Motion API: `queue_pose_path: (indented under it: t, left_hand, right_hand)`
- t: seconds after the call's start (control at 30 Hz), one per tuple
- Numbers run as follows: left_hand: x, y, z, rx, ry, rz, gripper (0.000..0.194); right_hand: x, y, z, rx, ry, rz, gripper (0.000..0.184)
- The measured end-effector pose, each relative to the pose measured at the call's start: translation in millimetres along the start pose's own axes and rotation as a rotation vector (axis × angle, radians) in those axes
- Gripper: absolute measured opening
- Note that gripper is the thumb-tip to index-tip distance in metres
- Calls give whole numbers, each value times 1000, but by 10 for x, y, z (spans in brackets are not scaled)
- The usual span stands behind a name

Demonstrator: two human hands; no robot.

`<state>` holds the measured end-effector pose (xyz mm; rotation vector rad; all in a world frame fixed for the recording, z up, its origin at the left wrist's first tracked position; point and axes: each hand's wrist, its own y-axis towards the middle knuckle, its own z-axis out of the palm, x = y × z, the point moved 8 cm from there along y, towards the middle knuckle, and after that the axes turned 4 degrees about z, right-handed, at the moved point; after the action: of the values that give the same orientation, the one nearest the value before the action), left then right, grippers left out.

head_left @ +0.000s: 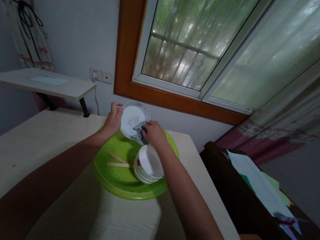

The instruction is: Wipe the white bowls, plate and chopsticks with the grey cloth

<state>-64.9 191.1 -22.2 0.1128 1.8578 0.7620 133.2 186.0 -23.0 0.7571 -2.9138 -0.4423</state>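
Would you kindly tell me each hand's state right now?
Left hand: closed, holding the white plate by its edge.
Right hand: closed, holding a grey cloth.

The stacked bowls point(149, 163) hid the far ends of the chopsticks point(118, 165) from us, and the right forearm point(187, 188) covered part of the green basin's rim point(136, 198). We lost some of what seemed a grey cloth point(139, 125) under the right hand point(153, 131), and it masked part of the white plate point(131, 118). We found the marks on the raised shelf's paper point(49, 80) too small to read, the greenery point(203, 21) outside blurred, and both curtains point(309, 102) cut off above.
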Motion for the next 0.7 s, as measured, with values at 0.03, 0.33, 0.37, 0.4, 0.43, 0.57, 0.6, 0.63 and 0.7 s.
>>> queue_pose_path:
  t: [0.03, 0.33, 0.37, 0.4, 0.43, 0.57, 0.6, 0.63, 0.7]
  left_hand:
    - [8, 4, -6, -9, -16, 1, 27]
    - [58, -2, 77, 30, -13, -20, 22]
    - [59, -4, 89, 36, -10, -19, 22]
    - [60, -6, 100, 41, -7, -17, 22]
    - [62, -7, 110, 45, -3, -15, 23]
    - [84, -25, 157, 73, -9, -46, 24]
    - [79, -32, 173, 87, -17, -48, 23]
    - [70, -39, 189, 102, -25, -48, 23]
    - [51, -53, 213, 125, -36, -47, 22]
  right_hand:
    - [33, -1, 19, 23, 25, -36, 26]
    - [377, -52, 43, 54, 480, -370, 20]
    - [415, -55, 24, 40, 516, -396, 19]
    - [448, -57, 2, 25, 551, -418, 18]
    - [479, -59, -21, 10, 585, -440, 17]
    - [577, -74, -122, -65, 666, -530, 12]
    - [594, -78, -138, -82, 663, -546, 11]
    - [607, -82, -150, -96, 655, -558, 10]
    - [621, -89, -163, -116, 633, -569, 14]
